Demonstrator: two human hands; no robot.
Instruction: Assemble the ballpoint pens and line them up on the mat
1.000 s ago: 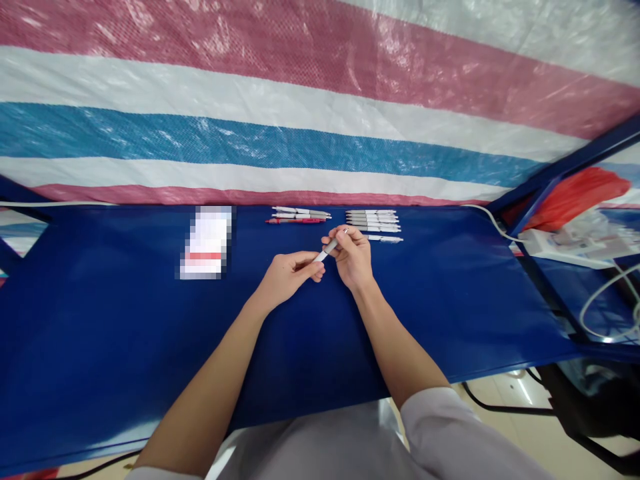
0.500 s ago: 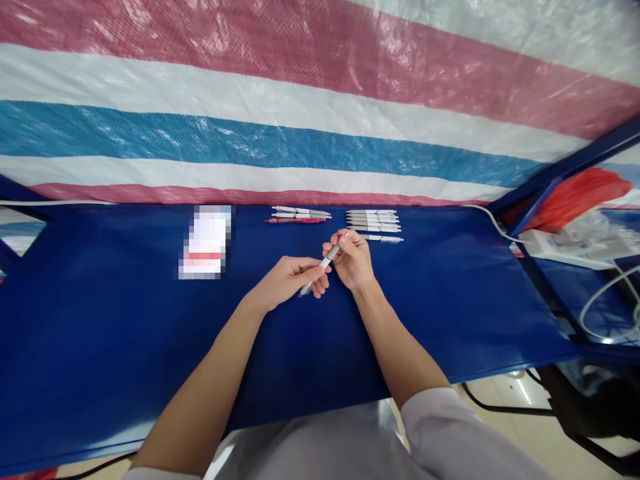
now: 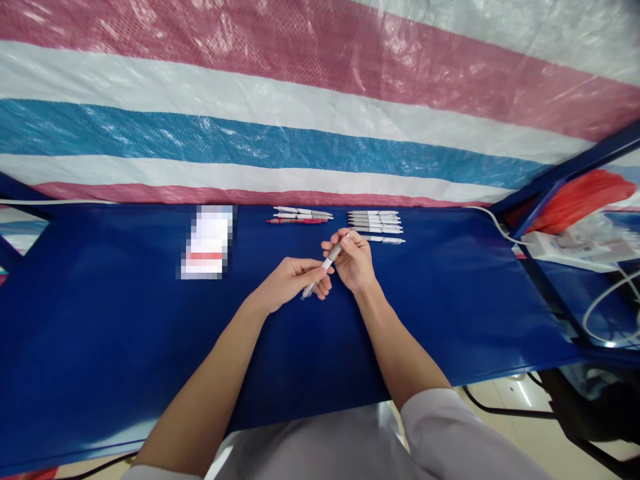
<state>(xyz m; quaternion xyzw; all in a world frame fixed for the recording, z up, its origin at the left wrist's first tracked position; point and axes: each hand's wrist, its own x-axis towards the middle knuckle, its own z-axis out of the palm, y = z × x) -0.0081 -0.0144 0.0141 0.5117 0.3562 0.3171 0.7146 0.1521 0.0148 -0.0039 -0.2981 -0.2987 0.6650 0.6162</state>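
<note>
A white pen with a grey grip (image 3: pixel 327 262) slants between my two hands above the blue table. My left hand (image 3: pixel 296 279) pinches its white barrel, and the clear clip end sticks out below the fingers. My right hand (image 3: pixel 354 259) has its fingers closed round the grey end near the tip. Beyond the hands, several white and grey pens (image 3: pixel 374 222) lie in a row, with one white pen (image 3: pixel 383 239) a little nearer. To their left lie white pens (image 3: pixel 303 213) and a red pen (image 3: pixel 297 221).
A blurred white sheet-like item (image 3: pixel 206 241) lies on the blue table (image 3: pixel 125 333) at the left. A striped plastic sheet (image 3: pixel 280 147) hangs behind. At the right are a white power strip (image 3: pixel 570 251), a red plastic bag (image 3: pixel 585 200) and a cable (image 3: pixel 493 219).
Both hands keep the same hold on the pen and hardly move. The whole view has shifted very slightly.
</note>
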